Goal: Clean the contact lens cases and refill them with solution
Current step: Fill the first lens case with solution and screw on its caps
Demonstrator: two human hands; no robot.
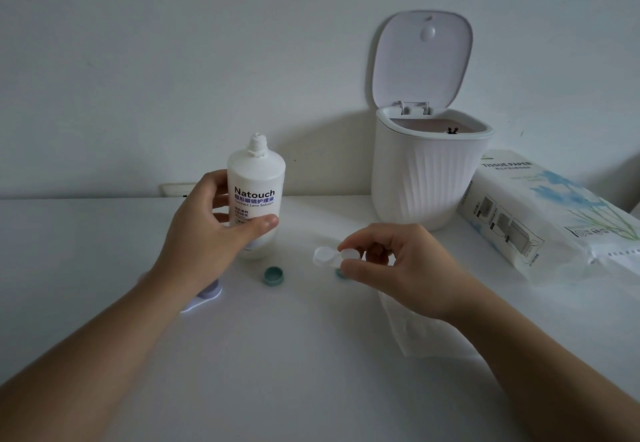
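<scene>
On the white bench [311,372], seen from the head camera, the left hand [207,230] grips the solution bottle [256,178] around its label, thumb across the front, fingers curled behind and partly hidden. The bottle stands upright with its cap off and the threaded neck bare; its base is at the bench surface, though whether it rests there or is just lifted is hard to tell.

The right hand [391,265] pinches a white lens case [334,256] between thumb and fingertips, holding it above the bench. The left well shows open and round; the right well is half covered by the fingers. Under that hand a teal cap [341,273] peeks out, mostly hidden. Another teal cap [273,275] lies open side up between the hands, apart from both.

Beneath the left wrist a purple case [204,298] is largely covered by the arm; only one round end and a pale edge show. A tissue [412,330] lies flat under the right forearm, which hides its near end.

Behind, against the wall, a ribbed white bin [422,178] stands with its lid [422,60] swung up; something small and dark sits at its inner rim, too small to identify. Just right of the bin lies a tissue pack [540,220], cut off by the frame's edge. A wall socket [178,189] shows partly behind the left hand.
</scene>
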